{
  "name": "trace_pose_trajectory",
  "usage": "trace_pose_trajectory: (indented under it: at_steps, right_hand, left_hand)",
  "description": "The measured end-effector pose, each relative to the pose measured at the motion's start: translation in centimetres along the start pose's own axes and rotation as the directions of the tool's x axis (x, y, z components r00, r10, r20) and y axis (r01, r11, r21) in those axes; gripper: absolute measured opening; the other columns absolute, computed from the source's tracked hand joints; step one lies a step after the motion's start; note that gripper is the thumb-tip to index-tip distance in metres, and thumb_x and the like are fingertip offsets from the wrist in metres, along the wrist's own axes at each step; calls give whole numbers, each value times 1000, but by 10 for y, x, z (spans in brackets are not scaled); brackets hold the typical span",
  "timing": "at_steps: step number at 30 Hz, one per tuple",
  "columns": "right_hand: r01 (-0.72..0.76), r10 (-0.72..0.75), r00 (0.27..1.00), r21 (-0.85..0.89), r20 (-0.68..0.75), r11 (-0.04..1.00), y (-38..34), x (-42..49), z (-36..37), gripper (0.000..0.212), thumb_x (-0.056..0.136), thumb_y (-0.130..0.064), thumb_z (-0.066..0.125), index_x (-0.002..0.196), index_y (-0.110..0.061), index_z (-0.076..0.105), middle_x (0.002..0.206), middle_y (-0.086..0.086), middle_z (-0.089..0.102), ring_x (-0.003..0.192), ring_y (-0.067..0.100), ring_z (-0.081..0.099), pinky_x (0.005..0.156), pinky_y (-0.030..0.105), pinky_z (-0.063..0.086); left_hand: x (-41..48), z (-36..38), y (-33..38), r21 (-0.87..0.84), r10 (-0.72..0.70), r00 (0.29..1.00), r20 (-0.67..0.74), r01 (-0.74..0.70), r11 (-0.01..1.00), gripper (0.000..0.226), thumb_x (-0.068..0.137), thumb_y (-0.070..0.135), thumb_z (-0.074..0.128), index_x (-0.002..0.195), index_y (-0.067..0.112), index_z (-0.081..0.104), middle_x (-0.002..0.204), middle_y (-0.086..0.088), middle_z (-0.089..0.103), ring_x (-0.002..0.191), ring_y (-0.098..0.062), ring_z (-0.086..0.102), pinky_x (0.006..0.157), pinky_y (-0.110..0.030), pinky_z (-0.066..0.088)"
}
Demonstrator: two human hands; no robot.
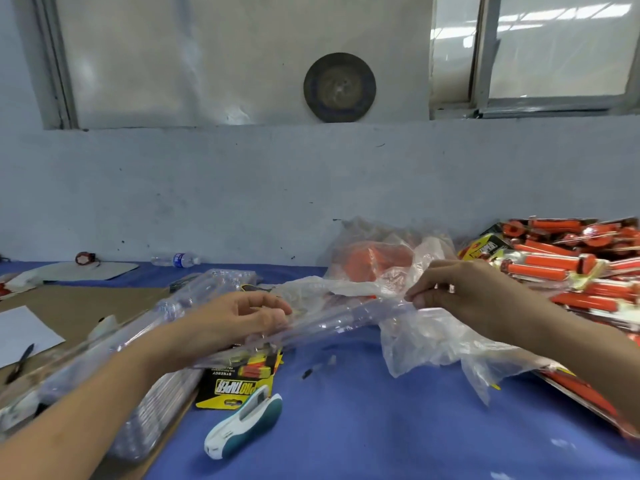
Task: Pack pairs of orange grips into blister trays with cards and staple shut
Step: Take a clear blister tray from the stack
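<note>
Both hands hold a clear blister tray (332, 322) flat above the blue table. My left hand (242, 323) grips its near left end and my right hand (460, 292) pinches its far right end. Under the tray lies a yellow-and-black card (235, 388). A white-and-teal stapler (242, 426) rests on the table in front of the card. Loose orange grips (374, 259) sit inside a clear plastic bag behind the tray.
A heap of packed orange grip packs (571, 265) fills the right side. A stack of empty clear trays (152, 410) lies at the left over brown cardboard (76, 306). Crumpled plastic film (443, 344) lies under my right hand. A water bottle (176, 260) lies by the wall.
</note>
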State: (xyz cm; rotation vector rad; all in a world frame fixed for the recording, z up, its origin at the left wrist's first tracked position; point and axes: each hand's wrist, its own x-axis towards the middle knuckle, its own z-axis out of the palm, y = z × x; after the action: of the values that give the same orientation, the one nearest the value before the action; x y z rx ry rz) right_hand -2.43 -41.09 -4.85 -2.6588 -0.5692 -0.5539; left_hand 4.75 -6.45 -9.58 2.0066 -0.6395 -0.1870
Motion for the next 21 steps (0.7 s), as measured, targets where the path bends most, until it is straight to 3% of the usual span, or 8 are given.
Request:
trace_pose_trajectory:
  at_steps: [3,5,7,10,12,14,17,21]
  right_hand:
    - [-21,21,1000,-94,-3,995,-5,-2,-11,19,94,-33,58,82,-44,66,86,-29,62,87,-7,56,75,14,42]
    - [-42,43,999,-159,1,986,-4,-1,-16,21,96,-31,54,84,-41,68,79,-29,61,83,-8,55,71,14,43]
    - [-107,114,993,-185,32,977,4,1,-18,27,97,-24,52,82,-39,69,75,-26,62,80,-10,56,67,10,43]
    - [-196,222,969,-209,112,958,27,1,-5,34,99,-20,49,79,-41,68,85,-19,67,81,-2,61,71,13,46]
    - [-269,301,938,-187,173,945,48,-3,12,35,100,-21,48,78,-40,67,81,-18,65,78,2,60,66,16,44]
    - [-318,355,907,-184,226,930,70,-9,32,35,100,-23,48,75,-39,66,77,-18,62,76,3,58,66,15,41]
    - [-337,389,887,-227,249,914,99,-14,59,32,99,-26,48,75,-39,64,79,-19,61,75,0,56,69,17,41]
    - [-333,376,898,-206,228,920,120,-18,86,25,101,-25,46,90,-36,65,94,-17,65,88,4,59,84,26,47]
  left_hand:
    - [6,8,-6,-246,-86,984,157,123,961,46,87,46,70,124,20,62,121,-7,70,116,-19,65,87,-25,55]
    - [12,15,-6,-430,-149,957,247,246,868,52,90,40,70,130,12,56,125,-16,67,113,-24,66,78,-33,58]
    - [16,21,-11,-555,-187,936,298,329,764,54,90,42,69,131,10,56,127,-22,64,106,-31,67,80,-40,57]
    - [20,27,-33,-712,-140,938,316,332,619,64,86,53,65,130,6,60,134,-27,57,119,-41,59,91,-50,53]
    - [21,36,-52,-757,-112,946,304,311,575,68,84,56,63,131,7,59,136,-25,56,125,-41,56,93,-53,52]
    - [23,49,-70,-748,-133,955,267,292,595,66,87,57,61,132,10,57,136,-20,59,125,-39,57,96,-54,51]
    - [32,73,-92,-637,-184,979,85,195,745,44,89,40,68,125,14,64,126,-15,66,114,-33,65,90,-45,56]
    - [45,94,-101,-476,-195,968,-158,99,874,19,92,13,64,111,11,69,108,-14,73,88,-25,72,71,-31,59]
